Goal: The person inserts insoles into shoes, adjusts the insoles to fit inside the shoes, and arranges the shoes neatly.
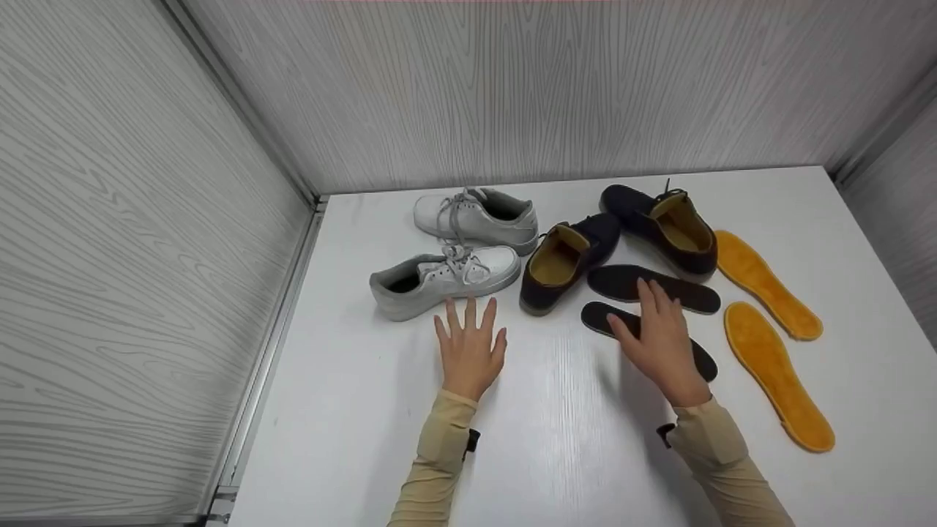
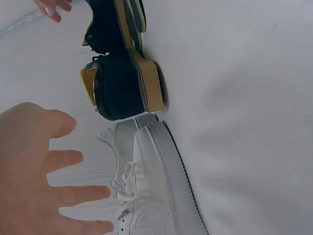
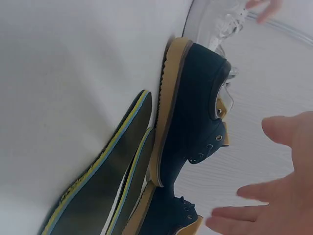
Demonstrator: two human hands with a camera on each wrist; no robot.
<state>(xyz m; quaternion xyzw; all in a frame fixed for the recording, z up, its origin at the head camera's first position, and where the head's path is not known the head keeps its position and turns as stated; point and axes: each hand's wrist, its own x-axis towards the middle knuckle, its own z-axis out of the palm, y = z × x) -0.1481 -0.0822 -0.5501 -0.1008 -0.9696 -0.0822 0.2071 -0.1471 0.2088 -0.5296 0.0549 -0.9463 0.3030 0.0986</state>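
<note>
My left hand [image 1: 469,356], fingers spread and holding nothing, hovers just in front of the nearer white sneaker [image 1: 432,289]. In the left wrist view its fingers point toward that sneaker's laces without gripping them. My right hand [image 1: 662,348] hangs over two black insoles, the nearer insole [image 1: 703,360] partly hidden beneath it and the farther insole [image 1: 695,295] just past the fingertips. Its fingers are extended, with nothing in them. Beyond lie two dark blue shoes with tan linings, one shoe [image 1: 538,296] angled in the middle and another shoe [image 1: 637,208] behind the insoles.
A second white sneaker [image 1: 476,219] lies behind the first. Two orange fleecy insoles, a farther one [image 1: 765,282] and a nearer one [image 1: 776,373], lie at the right. Grey wood-grain panels [image 1: 468,95] enclose the white table [image 1: 329,439] at the back and sides.
</note>
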